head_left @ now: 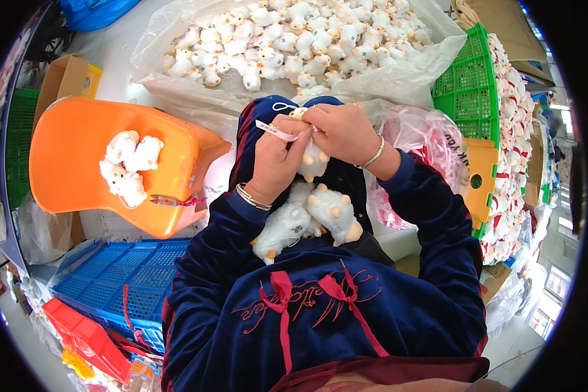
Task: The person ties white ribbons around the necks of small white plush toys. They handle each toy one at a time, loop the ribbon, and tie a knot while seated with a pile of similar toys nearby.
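Left hand point(272, 160) and right hand point(343, 134) pinch narrow pale-pink ribbon point(276, 132) at fluffy white plush toy point(315, 161) between them, long axis toward torso point(326, 317).

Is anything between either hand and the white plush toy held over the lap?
Nothing visible blocks them: the left hand and right hand are both at the white plush toy, with a pink ribbon there too. Other plush toys lie nearer the body.
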### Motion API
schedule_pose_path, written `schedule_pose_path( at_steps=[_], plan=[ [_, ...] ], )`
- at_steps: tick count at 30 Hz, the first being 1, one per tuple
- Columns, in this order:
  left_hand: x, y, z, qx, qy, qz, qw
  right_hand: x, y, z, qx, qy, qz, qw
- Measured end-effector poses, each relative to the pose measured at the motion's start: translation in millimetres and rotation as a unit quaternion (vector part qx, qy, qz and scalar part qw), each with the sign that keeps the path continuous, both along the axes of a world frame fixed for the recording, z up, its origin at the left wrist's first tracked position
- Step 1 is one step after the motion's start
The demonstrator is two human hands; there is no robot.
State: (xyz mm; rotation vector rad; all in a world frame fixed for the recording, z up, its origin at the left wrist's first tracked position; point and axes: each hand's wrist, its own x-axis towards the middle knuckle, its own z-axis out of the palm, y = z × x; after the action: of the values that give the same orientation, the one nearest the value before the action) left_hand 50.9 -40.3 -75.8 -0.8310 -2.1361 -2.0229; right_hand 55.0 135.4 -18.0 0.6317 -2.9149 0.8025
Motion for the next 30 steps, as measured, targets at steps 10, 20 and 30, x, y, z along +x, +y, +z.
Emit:
schedule_pose_path(
  at_steps=[10,20,30],
  plan=[
    [2,-2,4,-0.014,0.0,-0.008,1.0,-12,43,21,-0.243,-0.396,0.031,0.885],
    [2,-5,8,-0.009,0.007,-0.007,1.0,-18,43,12,-0.274,-0.214,0.063,0.936],
    [3,-20,8,-0.035,-0.016,0.008,0.999,-5,43,-13,-0.429,-0.378,-0.043,0.819]
  ],
)
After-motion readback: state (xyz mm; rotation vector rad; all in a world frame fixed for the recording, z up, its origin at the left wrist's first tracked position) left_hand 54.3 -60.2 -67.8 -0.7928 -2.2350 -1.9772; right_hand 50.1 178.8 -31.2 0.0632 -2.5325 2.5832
